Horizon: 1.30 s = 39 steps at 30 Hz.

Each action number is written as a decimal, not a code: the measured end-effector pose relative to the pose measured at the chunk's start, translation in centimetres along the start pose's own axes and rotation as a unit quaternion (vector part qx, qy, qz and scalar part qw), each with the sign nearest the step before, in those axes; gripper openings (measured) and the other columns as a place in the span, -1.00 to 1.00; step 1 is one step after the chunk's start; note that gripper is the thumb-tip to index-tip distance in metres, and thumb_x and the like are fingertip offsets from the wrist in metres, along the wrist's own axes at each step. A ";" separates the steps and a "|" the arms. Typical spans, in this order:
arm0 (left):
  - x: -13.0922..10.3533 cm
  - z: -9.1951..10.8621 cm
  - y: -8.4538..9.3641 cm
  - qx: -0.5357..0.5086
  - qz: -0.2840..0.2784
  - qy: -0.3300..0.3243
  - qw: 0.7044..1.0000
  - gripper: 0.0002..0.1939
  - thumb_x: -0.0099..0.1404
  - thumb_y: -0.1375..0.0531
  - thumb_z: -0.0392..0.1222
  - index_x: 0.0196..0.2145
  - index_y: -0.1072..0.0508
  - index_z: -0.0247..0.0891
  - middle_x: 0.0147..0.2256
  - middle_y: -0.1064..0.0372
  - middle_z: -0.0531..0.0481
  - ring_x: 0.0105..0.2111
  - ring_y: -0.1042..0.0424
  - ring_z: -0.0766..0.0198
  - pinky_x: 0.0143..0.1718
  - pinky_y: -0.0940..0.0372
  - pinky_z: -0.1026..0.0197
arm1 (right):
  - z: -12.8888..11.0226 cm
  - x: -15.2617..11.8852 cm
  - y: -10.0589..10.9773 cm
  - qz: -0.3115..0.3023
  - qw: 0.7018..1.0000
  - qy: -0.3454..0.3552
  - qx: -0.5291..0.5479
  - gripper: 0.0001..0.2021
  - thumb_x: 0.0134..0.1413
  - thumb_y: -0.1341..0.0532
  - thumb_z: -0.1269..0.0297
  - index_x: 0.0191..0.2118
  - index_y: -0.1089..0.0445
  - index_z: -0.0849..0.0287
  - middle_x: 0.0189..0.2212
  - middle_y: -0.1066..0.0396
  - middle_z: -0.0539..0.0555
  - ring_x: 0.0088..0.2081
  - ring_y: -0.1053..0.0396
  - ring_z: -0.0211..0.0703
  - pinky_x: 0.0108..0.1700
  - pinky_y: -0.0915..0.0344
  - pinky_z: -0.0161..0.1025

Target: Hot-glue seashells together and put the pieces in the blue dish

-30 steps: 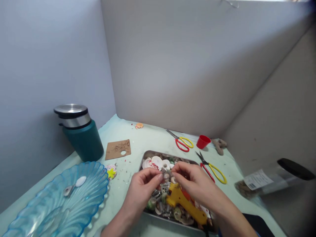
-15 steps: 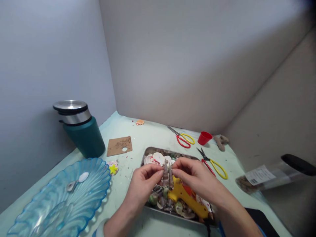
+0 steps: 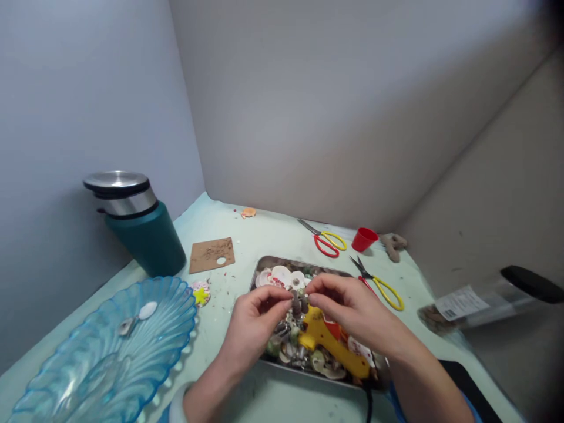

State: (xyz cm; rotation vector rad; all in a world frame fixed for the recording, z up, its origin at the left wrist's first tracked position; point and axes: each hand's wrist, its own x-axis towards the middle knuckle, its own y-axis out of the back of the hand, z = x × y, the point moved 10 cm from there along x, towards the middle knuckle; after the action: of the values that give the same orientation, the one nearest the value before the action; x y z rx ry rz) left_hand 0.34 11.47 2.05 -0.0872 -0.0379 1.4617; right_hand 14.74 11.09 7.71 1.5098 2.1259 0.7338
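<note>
My left hand (image 3: 253,322) and my right hand (image 3: 348,301) meet above a metal tray (image 3: 304,371), thumbs and forefingers closed. Each pinches a slender grey-brown spiral shell; the left shell (image 3: 296,305) and the right shell (image 3: 304,302) sit side by side, seemingly touching. Their far ends point towards me, so they look short. Below them in the tray lies a yellow glue gun (image 3: 332,346) with a cord, on a heap of mixed shells (image 3: 286,349). White round shells (image 3: 281,274) fill the tray's back left.
At left stand a blue scalloped dish (image 3: 145,367) and a teal bottle (image 3: 147,241). A brown card (image 3: 212,254) lies behind. Scissors (image 3: 324,238), more scissors (image 3: 376,282), a red cup (image 3: 364,239) and a clear container (image 3: 467,308) are at right.
The two shells have tipped, from standing long and parallel to looking foreshortened. Both hands still pinch them above the tray. The view has shifted slightly.
</note>
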 end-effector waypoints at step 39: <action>-0.1 -0.8 -1.7 0.045 -0.115 0.057 0.991 -0.85 0.08 -0.23 -0.17 -0.44 -0.41 -0.32 -0.55 -0.27 0.10 -0.62 -0.12 0.46 -0.58 -0.02 0.33 | -2.0 -0.6 2.0 0.073 0.996 0.041 0.008 -0.83 0.23 -0.13 0.22 -0.35 -0.39 0.12 -0.49 -0.34 -0.07 -0.43 -0.25 -0.26 -0.39 -0.16 -0.31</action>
State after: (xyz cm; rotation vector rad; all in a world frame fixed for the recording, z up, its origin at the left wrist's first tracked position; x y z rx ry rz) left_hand 2.06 11.20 1.37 -0.0883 0.1082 1.2250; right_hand 15.15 10.67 10.59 1.6840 2.1007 0.8458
